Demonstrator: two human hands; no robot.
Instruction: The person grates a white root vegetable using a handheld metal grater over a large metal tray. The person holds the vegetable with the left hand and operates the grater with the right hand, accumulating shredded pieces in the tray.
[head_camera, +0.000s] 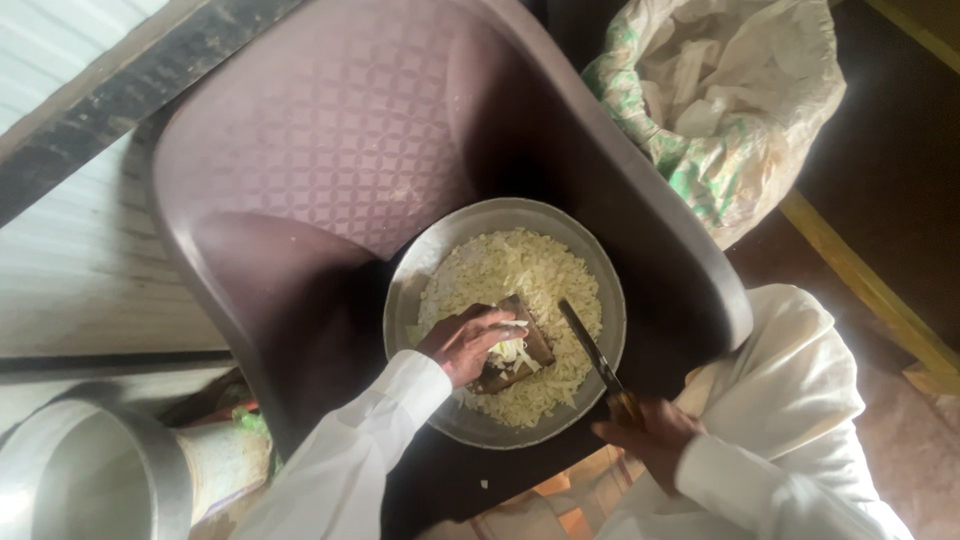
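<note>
A round metal bowl (420, 262) sits on the seat of a dark brown plastic chair (330, 130). It is heaped with pale shredded cabbage (510, 265). A small brown wooden board (535, 345) lies on top of the shreds. My left hand (462, 342) presses a small clump of cabbage down on that board. My right hand (645, 435), at the bowl's near right rim, grips the handle of a knife (588, 345) whose blade reaches in over the bowl, just right of the board. Both arms are in white sleeves.
A white and green woven sack (735, 100) stands open behind the chair at upper right. A large metal pot (90, 480) is at lower left. Yellow wooden beams (860, 280) run along the right. A corrugated wall is at left.
</note>
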